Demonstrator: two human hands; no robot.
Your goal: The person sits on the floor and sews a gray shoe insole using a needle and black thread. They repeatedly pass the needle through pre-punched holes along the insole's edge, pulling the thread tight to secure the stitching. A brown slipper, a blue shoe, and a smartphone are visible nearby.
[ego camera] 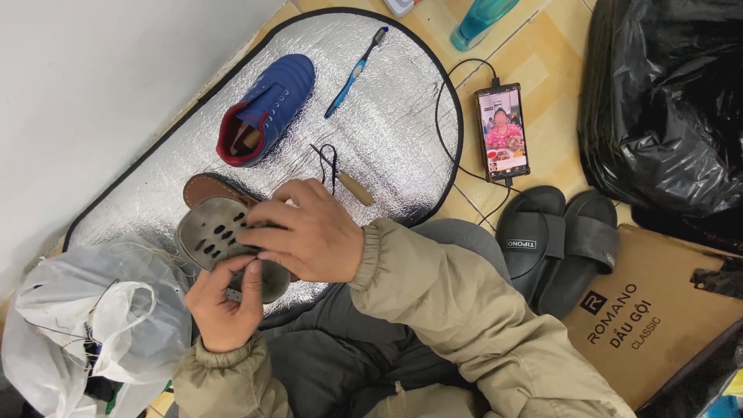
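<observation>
My left hand (224, 298) grips the near end of a grey perforated insole (213, 232), thumb on top. My right hand (309, 232) lies over the same insole from the right, fingers curled onto its edge. Under the insole shows the brown heel of a shoe or sole (207, 187). All this sits over a silver foil mat (387, 101). On the mat lie a blue high-top shoe (267, 108), a blue toothbrush (354, 73) and a stitching awl with a wooden handle (348, 182).
A phone (503, 131) on a charging cable plays video on the tiled floor. A pair of black slides (557, 236), a cardboard box (658, 310), a black plastic bag (665, 101), a white plastic bag (85, 325) and a teal bottle (480, 19) surround me.
</observation>
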